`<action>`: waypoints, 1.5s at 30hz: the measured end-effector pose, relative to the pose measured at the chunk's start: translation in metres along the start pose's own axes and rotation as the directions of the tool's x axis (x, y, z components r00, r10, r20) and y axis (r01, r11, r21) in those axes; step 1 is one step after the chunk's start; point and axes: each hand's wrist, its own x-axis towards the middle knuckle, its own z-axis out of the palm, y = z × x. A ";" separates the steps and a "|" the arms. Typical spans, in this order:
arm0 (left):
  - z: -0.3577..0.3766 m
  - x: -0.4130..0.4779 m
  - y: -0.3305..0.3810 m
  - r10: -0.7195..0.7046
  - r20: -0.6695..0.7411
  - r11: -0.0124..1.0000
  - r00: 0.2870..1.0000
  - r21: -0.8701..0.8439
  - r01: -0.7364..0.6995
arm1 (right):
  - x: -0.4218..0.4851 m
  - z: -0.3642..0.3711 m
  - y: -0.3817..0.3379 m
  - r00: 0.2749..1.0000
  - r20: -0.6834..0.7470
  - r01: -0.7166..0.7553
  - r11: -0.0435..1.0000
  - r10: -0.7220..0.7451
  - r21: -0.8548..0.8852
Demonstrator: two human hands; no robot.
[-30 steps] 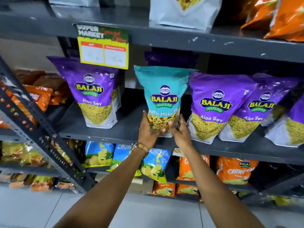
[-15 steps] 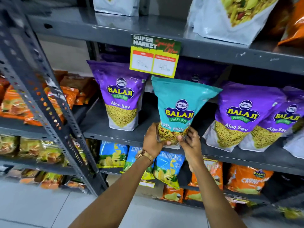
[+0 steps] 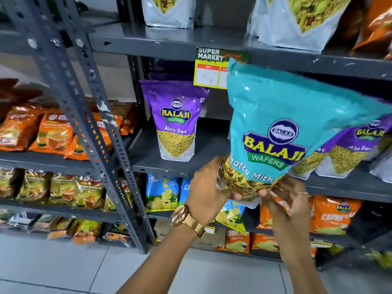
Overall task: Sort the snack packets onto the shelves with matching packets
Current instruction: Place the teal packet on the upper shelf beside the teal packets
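A teal Balaji Wafers packet (image 3: 282,115) is off the shelf, tilted toward me in front of the middle shelf (image 3: 169,166). My left hand (image 3: 205,187), with a gold watch on its wrist, grips the packet's bottom left corner. My right hand (image 3: 286,206) pinches its bottom right edge. A purple Aloo Sev packet (image 3: 175,119) stands alone on the shelf to the left. More purple Aloo Sev packets (image 3: 352,149) lean behind the teal one at the right, partly hidden.
White mix packets (image 3: 297,20) stand on the upper shelf. A yellow price tag (image 3: 210,68) hangs from its edge. Blue and orange chip packets (image 3: 333,215) fill the lower shelves. A slotted grey post (image 3: 89,132) divides off a left rack of orange packets (image 3: 51,132). Tiled floor lies below.
Both hands have pulled the teal packet off the middle shelf, toward me and to the right, and tilted it. The view has swung left and closer.
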 end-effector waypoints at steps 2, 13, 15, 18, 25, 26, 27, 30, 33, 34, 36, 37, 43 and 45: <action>-0.020 0.000 0.020 0.063 -0.012 0.998 0.998 -0.025 -0.063 | -0.001 0.003 -0.030 0.997 -0.026 0.068 0.998 -0.068 0.001; -0.139 0.073 0.122 0.404 -0.184 0.913 0.896 0.025 -0.407 | 0.077 0.050 -0.179 0.862 -0.033 0.505 0.862 -0.506 -0.046; -0.159 0.091 0.131 0.438 -0.229 0.897 0.869 0.052 -0.439 | 0.099 0.066 -0.197 0.831 -0.041 0.550 0.831 -0.554 -0.083; -0.185 0.119 0.133 0.414 -0.280 0.905 0.866 0.024 -0.425 | 0.131 0.097 -0.217 0.782 -0.053 0.612 0.781 -0.621 -0.120; -0.223 0.186 0.100 0.289 -0.287 0.956 0.913 0.033 -0.292 | 0.198 0.173 -0.217 0.820 0.072 0.572 0.807 -0.568 -0.146; -0.227 0.195 0.093 0.271 -0.278 0.962 0.922 0.032 -0.273 | 0.207 0.182 -0.214 0.833 0.100 0.554 0.820 -0.545 -0.142; -0.230 0.203 0.088 0.247 -0.275 0.967 0.929 0.014 -0.253 | 0.214 0.191 -0.210 0.844 0.120 0.536 0.834 -0.523 -0.130; -0.239 0.221 0.073 0.166 -0.282 0.975 0.945 -0.096 -0.199 | 0.229 0.210 -0.205 0.868 0.132 0.490 0.868 -0.478 -0.077; -0.244 0.231 0.062 0.122 -0.282 0.963 0.952 -0.198 -0.181 | 0.238 0.223 -0.201 0.875 0.139 0.473 0.880 -0.463 -0.046; -0.244 0.234 0.059 0.113 -0.285 0.961 0.952 -0.210 -0.177 | 0.240 0.226 -0.198 0.874 0.150 0.472 0.881 -0.462 -0.036; -0.244 0.239 0.055 0.106 -0.299 0.962 0.948 -0.210 -0.174 | 0.244 0.233 -0.192 0.873 0.172 0.464 0.886 -0.456 -0.011; -0.244 0.242 0.054 0.105 -0.305 0.962 0.947 -0.210 -0.175 | 0.245 0.236 -0.190 0.874 0.180 0.460 0.888 -0.451 -0.005; -0.253 0.252 0.045 0.053 -0.295 0.950 0.954 -0.280 -0.139 | 0.249 0.236 -0.192 0.890 0.207 0.416 0.909 -0.406 -0.006; -0.252 0.253 0.044 0.051 -0.292 0.951 0.955 -0.279 -0.136 | 0.250 0.234 -0.190 0.903 0.210 0.381 0.924 -0.376 0.014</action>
